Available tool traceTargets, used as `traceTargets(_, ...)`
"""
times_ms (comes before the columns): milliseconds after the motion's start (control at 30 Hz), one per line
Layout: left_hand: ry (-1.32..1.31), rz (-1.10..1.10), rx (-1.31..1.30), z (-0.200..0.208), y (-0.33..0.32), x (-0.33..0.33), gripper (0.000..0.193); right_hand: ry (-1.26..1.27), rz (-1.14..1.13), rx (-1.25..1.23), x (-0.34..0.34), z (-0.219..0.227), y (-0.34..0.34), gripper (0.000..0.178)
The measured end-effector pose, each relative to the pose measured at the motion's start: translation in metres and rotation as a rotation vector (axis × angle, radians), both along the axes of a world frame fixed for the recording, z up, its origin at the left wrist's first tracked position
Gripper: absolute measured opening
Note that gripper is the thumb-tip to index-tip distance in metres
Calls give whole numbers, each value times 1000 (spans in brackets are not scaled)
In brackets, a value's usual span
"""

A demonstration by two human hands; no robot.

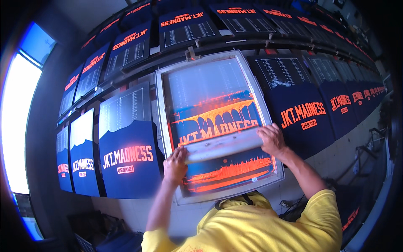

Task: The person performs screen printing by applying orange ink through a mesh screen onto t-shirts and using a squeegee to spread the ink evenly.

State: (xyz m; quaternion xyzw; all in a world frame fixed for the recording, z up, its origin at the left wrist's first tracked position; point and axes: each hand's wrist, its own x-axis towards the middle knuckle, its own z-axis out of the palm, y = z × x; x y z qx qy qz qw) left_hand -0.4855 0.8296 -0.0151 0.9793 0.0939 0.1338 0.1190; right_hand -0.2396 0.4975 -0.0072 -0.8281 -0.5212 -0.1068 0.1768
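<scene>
A long pale squeegee [222, 145] lies across a screen-printing frame [161, 101], slightly higher at its right end. My left hand [175, 166] is closed around its left end, and my right hand [272, 140] grips the right end. Orange ink [228, 173] forms a thick ragged band on the mesh on my side of the squeegee. Beyond the blade, an orange smear with drips [214, 111] crosses the mesh above block lettering, which the squeegee partly covers. What lies under the frame is mostly hidden.
Navy shirts with orange lettering lie on boards in rows; one shirt [128, 166] is left of the frame, another [303, 115] right. A metal rail [138, 69] with clamps runs behind. Bright light enters through an opening [21, 117] at far left.
</scene>
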Motion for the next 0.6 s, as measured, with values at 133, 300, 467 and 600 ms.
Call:
traceTargets(133, 79, 43, -58, 6, 33, 47, 35, 20, -4, -42, 46, 5, 36, 18)
traceTargets(300, 72, 32, -84, 21, 55, 76, 28, 60, 10, -115, 84, 15, 63, 14)
traceTargets(467, 196, 65, -92, 47, 62, 91, 25, 133, -27, -210, 102, 33, 73, 11)
traceTargets(600, 149, 62, -104, 72, 56, 83, 32, 80, -1, -110, 100, 50, 66, 8)
